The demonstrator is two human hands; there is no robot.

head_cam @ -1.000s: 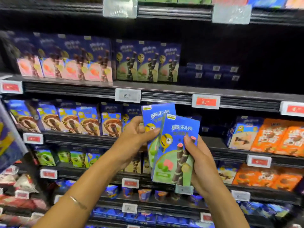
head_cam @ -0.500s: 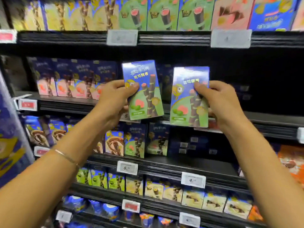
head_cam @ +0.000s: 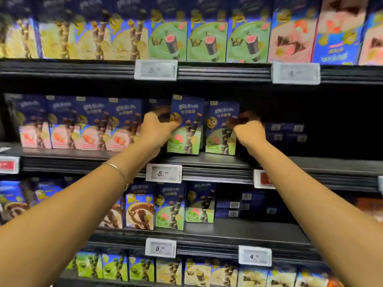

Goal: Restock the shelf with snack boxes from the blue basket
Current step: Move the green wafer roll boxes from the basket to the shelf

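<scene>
— Shelf (head_cam: 217,160) lip is close: left hand (head_cam: 154,129) grips left box (head_cam: 186,125), right hand (head_cam: 247,131) pinches right box (head_cam: 221,129), both at its front.
— Released now, leaning left box might topple off.

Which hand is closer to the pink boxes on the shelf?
Left. The left hand grips a green box right beside the pink boxes; the right hand holds a second green box farther right.

White price tag (head_cam: 164,173) is showing a 5 mid-frame, red tag (head_cam: 263,179) is hanging to its right, second red tag (head_cam: 8,165) is peeking in far left.
</scene>
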